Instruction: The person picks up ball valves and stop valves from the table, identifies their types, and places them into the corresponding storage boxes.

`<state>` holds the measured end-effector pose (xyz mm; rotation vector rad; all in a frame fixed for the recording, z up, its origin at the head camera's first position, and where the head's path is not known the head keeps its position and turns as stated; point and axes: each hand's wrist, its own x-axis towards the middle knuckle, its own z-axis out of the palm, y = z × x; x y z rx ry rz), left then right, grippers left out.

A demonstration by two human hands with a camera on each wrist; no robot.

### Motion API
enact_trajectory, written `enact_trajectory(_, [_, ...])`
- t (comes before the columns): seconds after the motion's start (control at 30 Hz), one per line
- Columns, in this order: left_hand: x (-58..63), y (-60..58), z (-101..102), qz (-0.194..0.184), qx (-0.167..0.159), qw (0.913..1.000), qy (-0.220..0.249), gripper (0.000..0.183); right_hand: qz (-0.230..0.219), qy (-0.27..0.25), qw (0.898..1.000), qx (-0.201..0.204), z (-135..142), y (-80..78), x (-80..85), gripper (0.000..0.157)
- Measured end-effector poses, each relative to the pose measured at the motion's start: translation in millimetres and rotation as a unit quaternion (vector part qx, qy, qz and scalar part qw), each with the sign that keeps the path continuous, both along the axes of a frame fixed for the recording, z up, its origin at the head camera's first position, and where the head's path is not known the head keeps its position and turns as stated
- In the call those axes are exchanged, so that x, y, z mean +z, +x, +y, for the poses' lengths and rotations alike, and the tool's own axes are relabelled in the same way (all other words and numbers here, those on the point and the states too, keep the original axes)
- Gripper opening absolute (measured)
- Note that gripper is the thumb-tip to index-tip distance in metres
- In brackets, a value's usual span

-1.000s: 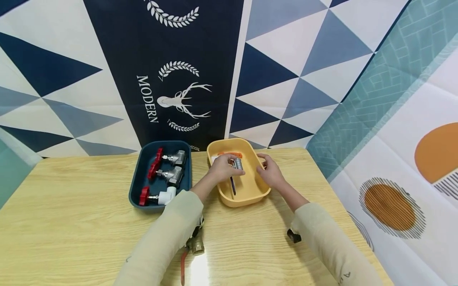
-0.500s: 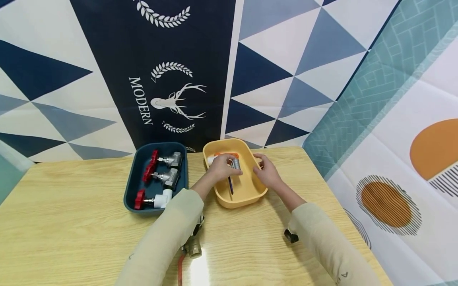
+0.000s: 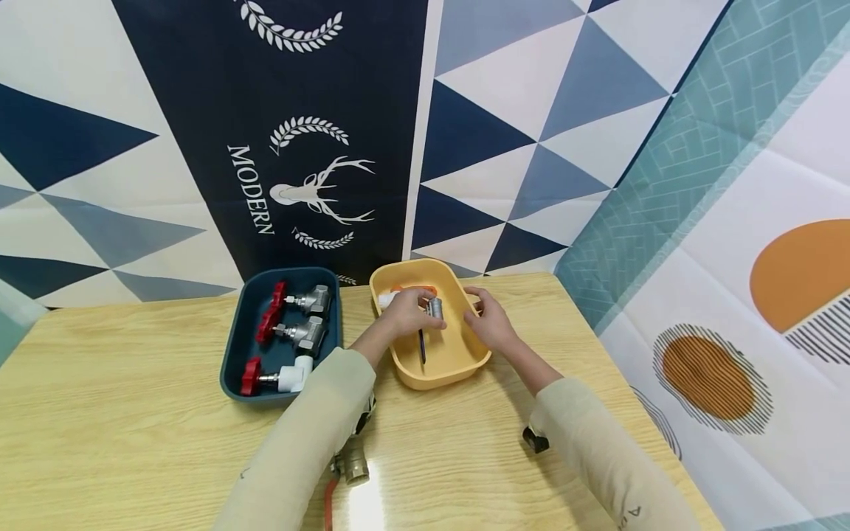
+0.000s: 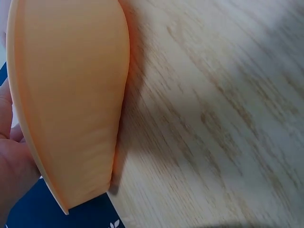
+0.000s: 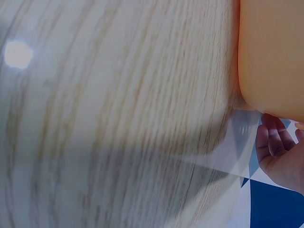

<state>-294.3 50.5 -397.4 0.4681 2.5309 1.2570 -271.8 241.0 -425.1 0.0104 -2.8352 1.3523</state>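
Observation:
In the head view, my left hand point(image 3: 406, 313) is inside the yellow bin point(image 3: 458, 360), its thumb and fingers around a small grey cylindrical metal fitting point(image 3: 434, 307). The fingers cover part of that fitting. Below it in the bin lies a thin dark rod point(image 3: 422, 346), partly hidden by the hand. An orange piece point(image 3: 425, 290) and a white piece point(image 3: 387, 300) show behind the fingers. My right hand point(image 3: 490, 318) holds the bin's right rim, thumb inside and fingers outside. The right wrist view shows these fingers point(image 5: 274, 137) bent beside the bin's outer wall.
Left of the yellow bin stands a dark blue bin point(image 3: 229, 369) with several red-handled valves point(image 3: 307, 332). A brass valve point(image 3: 355, 466) with a red lever lies on the wooden table point(image 3: 133, 413), close to my left forearm. A patterned cloth wall rises behind the bins.
The head view has shifted slightly, so the whole scene sits further left. Both hands keep nearly the same place at the yellow bin, the left still holding the metal fitting.

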Motion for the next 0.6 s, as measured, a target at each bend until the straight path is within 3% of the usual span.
enact_trajectory(0.6, [0.1,-10.6,-2.1,-0.007,-0.045,0.9987,-0.021,0.057,0.002,0.006,1.000,-0.005,-0.7,2.0,0.6,0.047])
